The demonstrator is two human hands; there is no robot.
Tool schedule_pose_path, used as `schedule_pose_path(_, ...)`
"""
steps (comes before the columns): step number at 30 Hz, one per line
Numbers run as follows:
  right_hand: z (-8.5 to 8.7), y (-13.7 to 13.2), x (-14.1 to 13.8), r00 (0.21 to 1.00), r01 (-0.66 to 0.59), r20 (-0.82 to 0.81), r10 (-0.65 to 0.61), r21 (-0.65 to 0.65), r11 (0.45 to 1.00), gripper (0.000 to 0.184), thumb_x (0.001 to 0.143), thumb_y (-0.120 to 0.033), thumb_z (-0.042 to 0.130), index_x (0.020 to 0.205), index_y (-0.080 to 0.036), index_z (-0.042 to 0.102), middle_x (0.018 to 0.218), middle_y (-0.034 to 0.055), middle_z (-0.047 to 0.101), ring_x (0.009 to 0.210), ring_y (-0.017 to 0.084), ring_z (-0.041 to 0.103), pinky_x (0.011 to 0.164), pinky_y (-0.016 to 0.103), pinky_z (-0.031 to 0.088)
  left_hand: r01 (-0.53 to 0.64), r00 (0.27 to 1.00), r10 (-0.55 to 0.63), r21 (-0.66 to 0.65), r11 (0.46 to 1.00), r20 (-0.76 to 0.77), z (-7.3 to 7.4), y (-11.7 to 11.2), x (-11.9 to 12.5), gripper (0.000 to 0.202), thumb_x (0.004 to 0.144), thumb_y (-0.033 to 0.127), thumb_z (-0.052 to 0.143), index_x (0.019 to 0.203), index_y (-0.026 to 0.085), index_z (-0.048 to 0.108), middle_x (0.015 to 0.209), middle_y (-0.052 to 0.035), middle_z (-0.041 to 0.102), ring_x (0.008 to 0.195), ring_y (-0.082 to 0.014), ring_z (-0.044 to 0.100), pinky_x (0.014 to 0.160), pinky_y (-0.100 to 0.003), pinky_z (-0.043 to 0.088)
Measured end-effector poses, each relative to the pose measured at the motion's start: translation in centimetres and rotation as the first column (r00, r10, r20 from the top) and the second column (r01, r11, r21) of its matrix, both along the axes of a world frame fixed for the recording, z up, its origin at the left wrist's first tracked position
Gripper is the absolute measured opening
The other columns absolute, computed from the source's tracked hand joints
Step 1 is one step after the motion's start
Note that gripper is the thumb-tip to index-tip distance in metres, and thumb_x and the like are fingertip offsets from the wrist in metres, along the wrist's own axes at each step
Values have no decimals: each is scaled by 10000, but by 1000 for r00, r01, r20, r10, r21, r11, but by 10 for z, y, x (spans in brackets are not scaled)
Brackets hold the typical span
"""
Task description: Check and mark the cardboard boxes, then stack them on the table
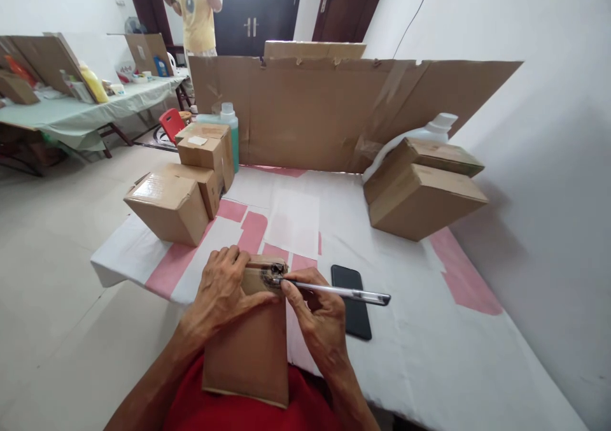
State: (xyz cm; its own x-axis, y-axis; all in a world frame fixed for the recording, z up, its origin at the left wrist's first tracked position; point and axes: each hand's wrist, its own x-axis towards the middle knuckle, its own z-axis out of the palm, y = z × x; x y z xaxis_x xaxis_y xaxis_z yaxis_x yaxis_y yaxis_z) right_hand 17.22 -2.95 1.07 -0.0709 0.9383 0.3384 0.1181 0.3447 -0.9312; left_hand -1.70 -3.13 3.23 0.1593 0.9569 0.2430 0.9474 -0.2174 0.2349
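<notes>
A cardboard box leans between my lap and the near edge of the table. My left hand grips its upper left side, fingers over the far edge and thumb along the near one. Between the fingertips of my right hand is a gel pen with a clear barrel and a black end. Its tip meets the narrow upper face of the box, by a patch of dark scribbled marks. A black phone lies on the table just beyond my right hand, partly under the pen.
Cardboard boxes stand at the left, with a bottle of green liquid behind. At the right, more boxes hide part of a white jug. A cardboard panel closes the far side. A person stands beyond it.
</notes>
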Motion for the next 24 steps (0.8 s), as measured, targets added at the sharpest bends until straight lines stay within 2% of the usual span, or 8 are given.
schedule_pose_path(4,2,-3,11,1000,-15,-14,14,-66,998,133,954,-331,682,890,-219,711,833,10,655,717,134,611,609,238,475,-2,1000,3,-11,1000,26,-1,-1,-1,639,800,791,658,1002,186,611,1003,-87,641,971,-316,610,881,-456,477)
schedule_pose_path(8,-10,7,36,989,66,-109,-98,-267,961,256,993,-484,557,965,-230,568,1038,56,691,659,140,634,477,242,427,-5,999,6,-30,1000,38,-2,-2,-4,615,812,771,666,1006,190,606,1008,-76,630,978,-311,600,897,-464,477)
schedule_pose_path(10,-26,16,50,991,95,123,-51,-392,915,282,1017,-498,452,936,-233,508,1010,72,713,582,148,629,436,252,390,-3,999,3,-28,1000,32,-2,-2,-5,612,825,770,651,1012,189,605,1013,-79,630,979,-314,603,905,-472,478)
schedule_pose_path(12,-45,22,61,914,161,404,43,-458,874,240,995,-403,485,828,-232,490,795,39,700,519,156,605,479,267,397,-3,1000,4,-27,1000,21,-2,-2,-6,618,835,776,631,1021,187,606,1017,-85,631,970,-318,607,910,-485,480)
schedule_pose_path(14,-63,25,65,827,237,558,68,-455,858,226,930,-262,574,724,-231,486,659,21,656,561,183,631,561,282,405,-6,1000,6,-33,999,13,-2,0,-6,625,838,784,617,1023,187,611,1024,-93,632,963,-326,609,912,-497,485)
schedule_pose_path(17,-80,22,58,728,345,685,30,-404,847,184,911,-182,611,737,-212,559,741,71,706,734,239,692,642,299,387,0,1000,0,-38,999,10,-2,3,-7,636,835,795,606,1018,186,621,1018,-98,641,968,-338,613,921,-514,486)
schedule_pose_path(20,-77,16,53,638,426,770,13,-367,827,147,952,-294,646,842,-198,630,869,113,741,835,277,716,679,314,402,-4,1000,4,-59,998,12,0,4,-7,630,833,786,619,1032,188,633,1035,-101,649,988,-347,618,932,-523,487)
schedule_pose_path(24,-64,11,69,508,595,854,-109,-256,762,309,1007,-436,569,1119,-152,619,1196,214,674,1139,363,654,845,391,464,-20,1000,22,-67,998,21,0,2,-8,612,824,771,645,1034,196,643,1050,-99,652,994,-346,621,933,-514,491)
